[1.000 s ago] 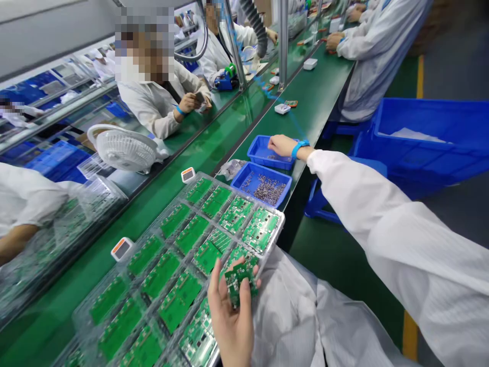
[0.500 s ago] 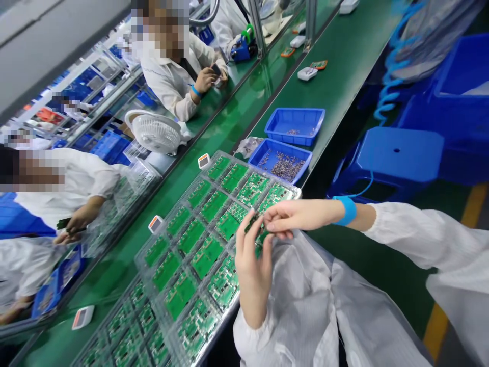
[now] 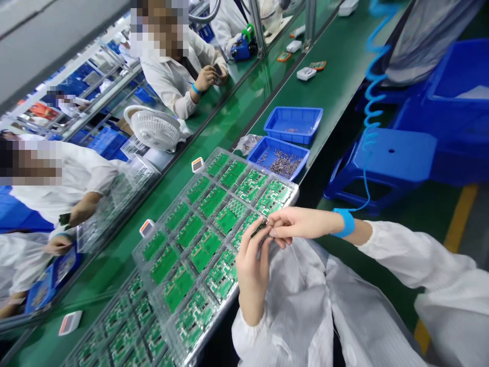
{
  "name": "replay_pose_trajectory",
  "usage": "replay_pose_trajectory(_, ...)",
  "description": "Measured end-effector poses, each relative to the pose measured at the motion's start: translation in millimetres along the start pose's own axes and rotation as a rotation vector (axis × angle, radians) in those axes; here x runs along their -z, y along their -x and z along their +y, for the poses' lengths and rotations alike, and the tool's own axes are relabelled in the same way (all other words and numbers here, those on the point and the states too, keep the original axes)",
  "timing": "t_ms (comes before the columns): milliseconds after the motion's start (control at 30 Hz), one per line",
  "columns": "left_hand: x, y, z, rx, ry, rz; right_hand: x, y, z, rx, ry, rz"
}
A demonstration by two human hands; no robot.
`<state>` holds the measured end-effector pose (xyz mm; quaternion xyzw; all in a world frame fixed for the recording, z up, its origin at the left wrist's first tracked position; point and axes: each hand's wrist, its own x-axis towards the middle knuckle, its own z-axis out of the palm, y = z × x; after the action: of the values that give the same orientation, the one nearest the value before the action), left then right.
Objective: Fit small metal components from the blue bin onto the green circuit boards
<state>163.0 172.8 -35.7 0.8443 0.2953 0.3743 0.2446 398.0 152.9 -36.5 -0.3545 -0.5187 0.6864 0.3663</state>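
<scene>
My left hand [image 3: 250,267] is raised over the near edge of a clear plastic tray [image 3: 290,189] and grips a small green circuit board [image 3: 259,227] edge-on between thumb and fingers. My right hand [image 3: 296,224], with a blue wrist strap [image 3: 347,222], pinches at the top of that same board; what sits under its fingertips is too small to make out. The tray holds several green circuit boards [image 3: 206,204] in pockets. Beyond it stand two blue bins: the nearer blue bin [image 3: 301,153] holds small metal parts, the farther blue bin [image 3: 317,113] only a few.
A green conveyor bench [image 3: 336,56] runs away from me. A white fan [image 3: 155,130] stands on the far side. Other people in white coats work opposite, one [image 3: 179,76] handling a small object. A blue stool [image 3: 397,153] and blue crates [image 3: 458,86] stand at the right.
My right hand came back from the far blue bin to the board in my left hand. My left hand rose and turned the board edge-on. The view swung left.
</scene>
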Motion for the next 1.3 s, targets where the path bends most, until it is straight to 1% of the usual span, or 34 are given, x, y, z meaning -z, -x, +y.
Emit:
replay_pose_trajectory(100, -2, -2, 2, -0.017, -0.004, 0.049, -11, 3, 5, 0.05, -0.106, 0.072)
replay_pose_trajectory(233, -6, -12, 7, -0.06, 0.002, 0.155, -28, 9, 1, 0.129, -0.232, 0.228)
replay_pose_trajectory(333, -12, -22, 10, -0.118, 0.038, 0.201, -38, 15, -3, 0.183, -0.252, 0.374)
replay_pose_trajectory(467, -16, -26, 13, -0.185, 0.088, 0.201, -45, 21, -5, 0.235, -0.211, 0.548)
replay_pose_trajectory(567, -16, -20, 15, -0.157, 0.12, 0.201, -52, 18, -2, 0.216, -0.163, 0.647)
replay_pose_trajectory(633, -16, -13, 15, -0.098, 0.145, 0.209, -56, 14, 4, 0.214, -0.121, 0.733)
replay_pose_trajectory(667, -16, -10, 13, -0.063, 0.157, 0.233, -57, 12, 8, 0.221, -0.097, 0.758)
replay_pose_trajectory(733, -17, -4, 8, -0.005, 0.173, 0.276, -59, 8, 16, 0.229, -0.037, 0.768)
replay_pose_trajectory(800, -18, -2, 2, 0.05, 0.192, 0.273, -61, 7, 22, 0.234, 0.04, 0.75)
replay_pose_trajectory(867, -17, -1, -2, 0.073, 0.204, 0.253, -65, 6, 26, 0.238, 0.114, 0.743)
replay_pose_trajectory(1033, -14, 1, -9, 0.089, 0.216, 0.236, -70, 6, 23, 0.284, 0.352, 0.85)
replay_pose_trajectory(1133, -15, 3, -9, 0.115, 0.225, 0.242, -69, 7, 19, 0.322, 0.455, 0.864)
replay_pose_trajectory(1200, -17, 3, -6, 0.13, 0.248, 0.237, -70, 11, 17, 0.314, 0.489, 0.87)
replay_pose_trajectory(1300, -22, 1, 2, 0.148, 0.325, 0.213, -71, 18, 14, 0.254, 0.522, 0.964)
